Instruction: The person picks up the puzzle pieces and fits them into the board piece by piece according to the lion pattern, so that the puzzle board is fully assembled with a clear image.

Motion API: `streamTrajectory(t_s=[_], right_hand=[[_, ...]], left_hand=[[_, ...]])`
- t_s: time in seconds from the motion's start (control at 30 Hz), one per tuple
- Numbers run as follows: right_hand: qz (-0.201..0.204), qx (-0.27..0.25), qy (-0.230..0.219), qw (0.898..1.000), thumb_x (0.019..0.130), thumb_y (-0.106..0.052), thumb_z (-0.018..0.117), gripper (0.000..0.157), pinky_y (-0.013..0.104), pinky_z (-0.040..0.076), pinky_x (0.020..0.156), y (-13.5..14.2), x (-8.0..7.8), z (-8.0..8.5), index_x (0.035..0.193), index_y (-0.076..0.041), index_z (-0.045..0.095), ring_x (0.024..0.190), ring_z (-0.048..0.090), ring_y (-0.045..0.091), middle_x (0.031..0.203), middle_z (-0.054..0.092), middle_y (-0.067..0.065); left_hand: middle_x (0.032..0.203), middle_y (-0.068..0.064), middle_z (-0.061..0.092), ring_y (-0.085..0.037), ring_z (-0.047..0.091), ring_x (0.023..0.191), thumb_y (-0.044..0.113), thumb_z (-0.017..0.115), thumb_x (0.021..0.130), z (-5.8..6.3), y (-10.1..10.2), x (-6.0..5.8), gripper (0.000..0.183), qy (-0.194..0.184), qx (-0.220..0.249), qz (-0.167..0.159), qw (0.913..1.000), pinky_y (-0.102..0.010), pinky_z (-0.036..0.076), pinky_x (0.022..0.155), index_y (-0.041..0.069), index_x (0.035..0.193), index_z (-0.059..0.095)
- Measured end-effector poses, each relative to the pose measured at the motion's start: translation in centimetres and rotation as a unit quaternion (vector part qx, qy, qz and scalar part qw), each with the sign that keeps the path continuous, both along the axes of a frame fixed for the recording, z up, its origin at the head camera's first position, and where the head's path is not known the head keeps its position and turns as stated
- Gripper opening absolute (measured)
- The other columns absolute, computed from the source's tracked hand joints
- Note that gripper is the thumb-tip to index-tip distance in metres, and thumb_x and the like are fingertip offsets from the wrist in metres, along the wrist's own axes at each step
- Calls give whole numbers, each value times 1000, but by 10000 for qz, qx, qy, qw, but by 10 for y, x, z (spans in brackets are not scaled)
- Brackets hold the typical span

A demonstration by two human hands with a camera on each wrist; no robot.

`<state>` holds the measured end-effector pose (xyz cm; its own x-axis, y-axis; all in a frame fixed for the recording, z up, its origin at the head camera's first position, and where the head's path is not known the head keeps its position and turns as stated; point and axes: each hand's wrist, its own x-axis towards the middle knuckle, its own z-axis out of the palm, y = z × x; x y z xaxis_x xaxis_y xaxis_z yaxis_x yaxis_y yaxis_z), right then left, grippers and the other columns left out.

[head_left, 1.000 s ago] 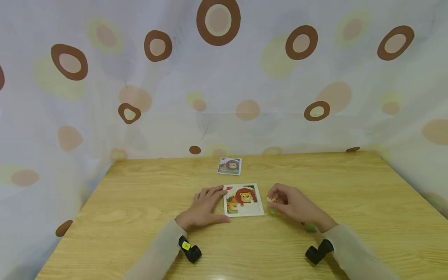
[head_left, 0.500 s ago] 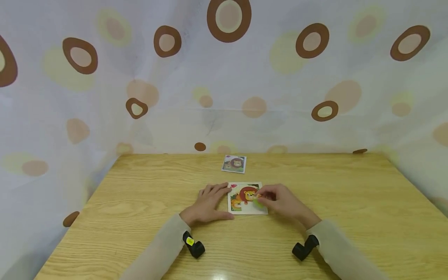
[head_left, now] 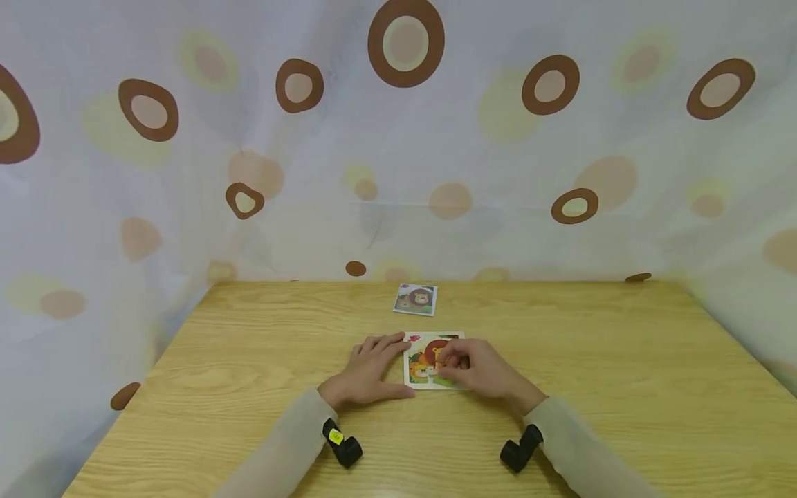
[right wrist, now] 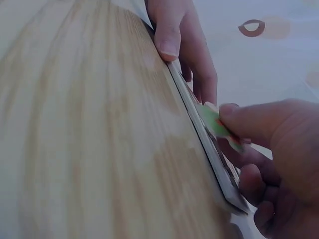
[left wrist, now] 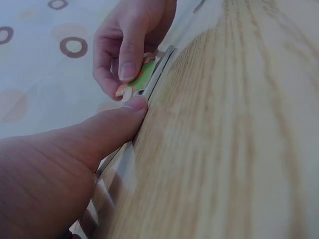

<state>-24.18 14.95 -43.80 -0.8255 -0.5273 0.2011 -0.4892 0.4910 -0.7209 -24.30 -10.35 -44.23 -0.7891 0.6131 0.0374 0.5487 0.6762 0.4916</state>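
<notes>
A square jigsaw board [head_left: 436, 387] with a lion picture lies on the wooden table. My left hand [head_left: 370, 373] rests along its left side, fingers spread at the far corner and thumb [left wrist: 135, 103] at the near one. In my right hand [head_left: 486, 370], a green and orange puzzle piece [right wrist: 215, 123] is pinched between thumb and fingers. It is held tilted over the near part of the board, as the left wrist view also shows. The right hand covers the board's right part in the head view.
Behind the board lies a small printed card [head_left: 415, 300] with the same lion picture. The wooden table [head_left: 249, 346] runs back to a white cloth [head_left: 299, 152] with brown and yellow spots, which also hangs at both sides.
My right hand has brought the puzzle piece leftward from beside the board to above its near part. The left hand stays at the board's left side. The head view has shifted slightly.
</notes>
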Motion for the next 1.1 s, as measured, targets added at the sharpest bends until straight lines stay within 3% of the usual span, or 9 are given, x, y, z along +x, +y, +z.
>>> streamTrajectory(t_s=[0.17,0.43,0.6,0.73,1.1], right_hand=[[-348,271,379,9983,85,-15,73,7,20,41,55,-6,0,-2,91,-11,74,59,47,0,70,60,-8],[-751,471,398,9953,85,-16,73,6,20,39,54,-19,3,3,88,-12,75,56,46,2,65,58,-7],[-1267,676,-108,9896,81,-17,76,7,23,38,54,-24,2,13,81,-11,73,56,47,8,63,58,-4],[-1655,1062,-694,9780,77,-23,80,17,24,37,55,-25,-3,19,75,-11,69,58,48,11,65,58,-2],[-1360,1628,-1089,9711,76,-27,81,26,23,34,53,-22,-11,31,63,-9,67,57,46,11,64,62,-3]], left_hand=[[159,-6,25,-33,25,137,53,67,85,0,2,-2,81,22,6,12,10000,-56,22,105,16,149,36],[159,-5,23,-31,24,138,53,67,84,1,1,-4,82,6,-78,40,10000,-53,22,105,17,150,34],[159,-5,23,-33,24,137,52,68,84,3,2,-4,81,-19,-1,32,10000,-54,22,105,15,149,36],[159,-5,23,-32,24,138,52,68,85,1,2,-4,81,-80,-15,46,10000,-54,21,105,16,149,36],[159,-5,24,-33,24,138,52,68,84,2,4,-2,80,-117,-36,97,9999,-53,22,105,16,149,37]])
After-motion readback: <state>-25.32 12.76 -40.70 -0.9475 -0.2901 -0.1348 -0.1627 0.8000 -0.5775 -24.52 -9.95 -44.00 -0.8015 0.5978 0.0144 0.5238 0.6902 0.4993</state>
